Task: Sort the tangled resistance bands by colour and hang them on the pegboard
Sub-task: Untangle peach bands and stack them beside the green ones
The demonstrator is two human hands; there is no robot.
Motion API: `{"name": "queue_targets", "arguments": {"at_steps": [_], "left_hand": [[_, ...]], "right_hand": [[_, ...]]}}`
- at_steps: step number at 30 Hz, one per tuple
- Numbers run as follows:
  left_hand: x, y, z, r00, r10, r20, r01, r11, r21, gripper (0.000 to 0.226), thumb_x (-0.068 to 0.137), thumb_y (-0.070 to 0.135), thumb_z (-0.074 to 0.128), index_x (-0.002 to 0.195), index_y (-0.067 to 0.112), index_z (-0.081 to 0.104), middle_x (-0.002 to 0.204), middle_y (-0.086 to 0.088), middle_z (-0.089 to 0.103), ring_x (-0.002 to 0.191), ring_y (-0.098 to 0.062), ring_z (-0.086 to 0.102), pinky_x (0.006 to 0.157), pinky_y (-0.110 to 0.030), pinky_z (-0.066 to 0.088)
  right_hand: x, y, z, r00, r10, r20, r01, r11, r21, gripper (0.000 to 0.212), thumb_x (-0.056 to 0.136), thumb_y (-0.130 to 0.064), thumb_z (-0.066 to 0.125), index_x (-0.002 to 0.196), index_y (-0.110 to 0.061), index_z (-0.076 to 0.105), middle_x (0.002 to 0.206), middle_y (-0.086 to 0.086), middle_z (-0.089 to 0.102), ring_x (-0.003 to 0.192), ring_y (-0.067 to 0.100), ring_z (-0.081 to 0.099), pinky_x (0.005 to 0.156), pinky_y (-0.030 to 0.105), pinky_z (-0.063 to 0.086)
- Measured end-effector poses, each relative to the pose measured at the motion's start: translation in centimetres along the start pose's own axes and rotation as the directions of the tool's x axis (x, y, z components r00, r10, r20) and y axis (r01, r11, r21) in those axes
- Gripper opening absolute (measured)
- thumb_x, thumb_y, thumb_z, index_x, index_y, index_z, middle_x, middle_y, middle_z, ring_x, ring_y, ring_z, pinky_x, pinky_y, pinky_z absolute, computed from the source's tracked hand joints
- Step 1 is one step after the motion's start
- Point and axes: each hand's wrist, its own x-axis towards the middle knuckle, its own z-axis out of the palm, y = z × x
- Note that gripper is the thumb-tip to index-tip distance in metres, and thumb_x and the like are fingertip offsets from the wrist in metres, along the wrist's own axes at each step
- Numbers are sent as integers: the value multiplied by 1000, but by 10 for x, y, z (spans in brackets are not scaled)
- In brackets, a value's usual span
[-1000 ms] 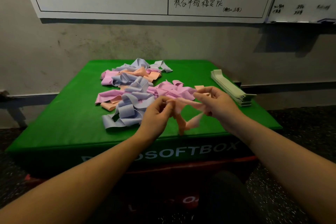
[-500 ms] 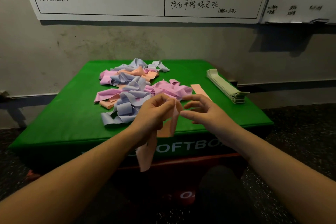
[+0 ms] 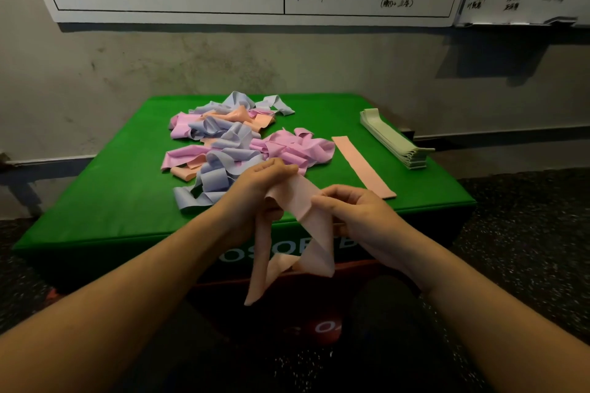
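At the near edge of the green padded box (image 3: 95, 201), in the head view, the left hand (image 3: 255, 188) and right hand (image 3: 360, 217) each pinch one salmon-pink elastic band (image 3: 303, 217), its loop hanging down. Likely step: flattening it; next, lay it on the flat salmon band (image 3: 362, 166) beside the tangled pile (image 3: 236, 140).

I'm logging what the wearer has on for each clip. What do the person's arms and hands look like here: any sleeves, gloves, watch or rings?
Both forearms are bare as far as the frame shows, with no sleeves in view. The left hand and right hand wear no gloves. No watch, bracelet or ring shows on either wrist or on the fingers. No markings or tape show.
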Motion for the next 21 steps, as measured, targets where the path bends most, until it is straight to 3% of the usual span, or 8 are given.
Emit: {"name": "queue_targets", "arguments": {"at_steps": [5, 8, 11, 14, 16, 19, 21], "left_hand": [[1, -7, -6, 995, -57, 84, 58, 998, -6, 16, 88, 32, 62, 77, 22, 57, 65, 1, 50, 52, -9, 41, 43, -20, 23], [1, -12, -7, 992, -77, 100, 74, 997, 29, 17, 83, 36, 67, 81, 22, 57, 61, 3, 51, 46, -7, 41, 37, -17, 23], [2, -19, -6, 993, -72, 93, 67, 996, 54, 20, 77, 36, 70, 83, 24, 55, 59, 5, 48, 47, -7, 39, 39, -17, 23], [2, -25, -4, 997, -6, 83, -4, 994, 112, 14, 81, 28, 69, 89, 22, 59, 64, 4, 46, 56, -8, 37, 51, -24, 26], [-1, -28, -1, 994, 59, 96, -72, 987, 143, 5, 88, 27, 67, 91, 23, 65, 75, 2, 58, 67, -16, 48, 62, -30, 35], [-1, -27, 6, 998, 36, 46, -44, 978, 202, 39, 101, 52, 39, 110, 31, 71, 111, 9, 71, 107, -17, 64, 88, -45, 51], [-3, -24, 14, 998, -9, 70, -5, 981, 192, 50, 100, 61, 29, 109, 38, 72, 114, 15, 71, 113, -10, 63, 99, -46, 48]], "right_hand": [[-6, 3, -8, 999, -11, -36, 14, 996, 91, 12, 74, -30, 71, 79, -20, 67, 80, -3, 67, 75, 12, 62, 64, 25, 51], [-9, -4, -11, 998, -55, 9, 51, 965, 258, 11, 79, -14, 64, 88, -15, 70, 89, 2, 71, 85, 15, 67, 71, 31, 55], [-8, -9, -13, 995, -99, -4, 97, 968, 233, 15, 76, -11, 66, 81, -20, 77, 92, 4, 73, 91, 17, 68, 82, 37, 56], [-4, -13, -11, 992, -113, -52, 121, 970, 211, 12, 75, -10, 69, 86, -13, 73, 95, 8, 74, 93, 20, 69, 87, 41, 55], [-1, -16, -10, 989, -118, -92, 136, 964, 228, 14, 75, -10, 69, 88, -11, 69, 94, 8, 74, 91, 21, 70, 82, 37, 58], [4, -21, -8, 977, -121, -177, 159, 962, 220, 10, 80, -12, 69, 89, -13, 65, 90, 8, 73, 81, 21, 71, 72, 35, 59], [7, -24, -8, 962, -129, -243, 169, 974, 152, 6, 87, -11, 67, 89, -14, 64, 90, 9, 73, 78, 22, 70, 68, 36, 59]]}}
